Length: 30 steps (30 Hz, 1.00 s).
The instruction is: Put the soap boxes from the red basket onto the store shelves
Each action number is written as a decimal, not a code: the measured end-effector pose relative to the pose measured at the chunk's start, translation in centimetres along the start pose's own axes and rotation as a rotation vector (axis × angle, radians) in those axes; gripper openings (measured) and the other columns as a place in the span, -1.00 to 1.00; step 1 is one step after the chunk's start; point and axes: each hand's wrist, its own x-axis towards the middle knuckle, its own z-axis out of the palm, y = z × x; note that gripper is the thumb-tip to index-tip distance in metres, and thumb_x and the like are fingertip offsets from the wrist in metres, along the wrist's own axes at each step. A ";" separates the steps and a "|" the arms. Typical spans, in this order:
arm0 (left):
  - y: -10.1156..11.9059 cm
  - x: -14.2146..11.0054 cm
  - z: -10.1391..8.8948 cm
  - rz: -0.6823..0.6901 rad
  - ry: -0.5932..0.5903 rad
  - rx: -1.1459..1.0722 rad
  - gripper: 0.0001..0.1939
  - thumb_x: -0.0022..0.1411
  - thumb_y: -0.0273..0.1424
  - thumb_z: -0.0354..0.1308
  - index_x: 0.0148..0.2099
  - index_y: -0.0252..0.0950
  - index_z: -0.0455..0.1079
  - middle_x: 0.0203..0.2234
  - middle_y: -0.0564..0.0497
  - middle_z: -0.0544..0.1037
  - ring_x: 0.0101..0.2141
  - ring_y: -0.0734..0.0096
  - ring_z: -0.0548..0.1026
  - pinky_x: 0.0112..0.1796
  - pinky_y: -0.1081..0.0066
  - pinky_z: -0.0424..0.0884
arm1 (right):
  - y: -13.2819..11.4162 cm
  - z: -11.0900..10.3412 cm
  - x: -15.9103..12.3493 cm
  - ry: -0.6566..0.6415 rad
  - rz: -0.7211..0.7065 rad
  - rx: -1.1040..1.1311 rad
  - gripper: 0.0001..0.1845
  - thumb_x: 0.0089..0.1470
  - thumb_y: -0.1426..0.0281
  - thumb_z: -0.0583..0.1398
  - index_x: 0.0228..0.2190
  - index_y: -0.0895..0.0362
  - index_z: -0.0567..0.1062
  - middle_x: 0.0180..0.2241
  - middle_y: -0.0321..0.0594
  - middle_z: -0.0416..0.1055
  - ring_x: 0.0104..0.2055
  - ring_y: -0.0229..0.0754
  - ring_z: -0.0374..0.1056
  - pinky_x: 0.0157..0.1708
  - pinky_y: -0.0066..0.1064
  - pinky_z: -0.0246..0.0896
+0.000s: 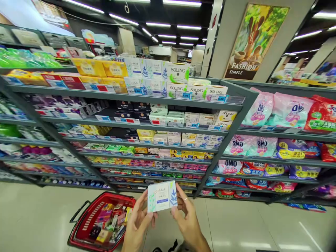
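Between my two hands is a white soap box (162,196) with green and blue leaf prints, its printed face turned up toward me. My left hand (139,218) grips the box's left edge, thumb near the lower corner. On the opposite edge, my right hand (187,213) holds it too, with a ring on one finger. Matching white boxes (153,69) with the same leaf pattern are stacked on the top shelf ahead. Below and left of my hands, a red shopping basket (78,224) stands on the floor with several small boxes and packs inside.
Grey shelving (157,99) full of boxed goods spans the view ahead. Yellow boxes (89,67) and SOLING boxes (178,72) flank the white ones. Detergent bags (258,108) fill the shelves at right. The basket's black handle (79,211) sticks out leftward over the tiled floor (236,224).
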 end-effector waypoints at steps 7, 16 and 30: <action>2.5 1.4 -11.5 -0.054 0.028 -0.046 -0.23 0.15 -0.04 0.41 0.33 -0.19 0.35 0.03 -0.17 0.57 -0.41 0.34 0.50 -0.50 0.42 0.42 | 1.3 11.5 -1.9 -0.010 0.113 -0.115 -0.22 0.21 0.14 0.31 0.39 -0.07 0.30 0.00 -0.09 0.51 -0.17 -0.12 0.43 -0.18 -0.31 0.40; 4.2 1.7 -16.0 -0.092 -0.083 -0.032 -0.27 0.21 -0.09 0.38 0.35 -0.18 0.34 0.03 -0.15 0.56 -0.38 0.36 0.50 -0.43 0.42 0.44 | 0.3 16.4 -3.5 0.067 0.132 -0.051 -0.22 0.22 0.19 0.32 0.40 -0.09 0.28 0.00 -0.14 0.52 -0.20 -0.18 0.40 -0.19 -0.31 0.38; 4.1 0.7 -18.4 -0.028 -0.180 0.040 -0.36 0.27 -0.12 0.34 0.30 -0.23 0.37 -0.20 -0.08 0.55 -0.32 0.28 0.52 -0.43 0.44 0.43 | 0.6 16.8 -5.5 0.062 0.138 0.198 -0.19 0.23 0.00 0.29 0.38 0.00 0.31 -0.06 -0.11 0.53 -0.34 -0.24 0.33 -0.36 -0.38 0.36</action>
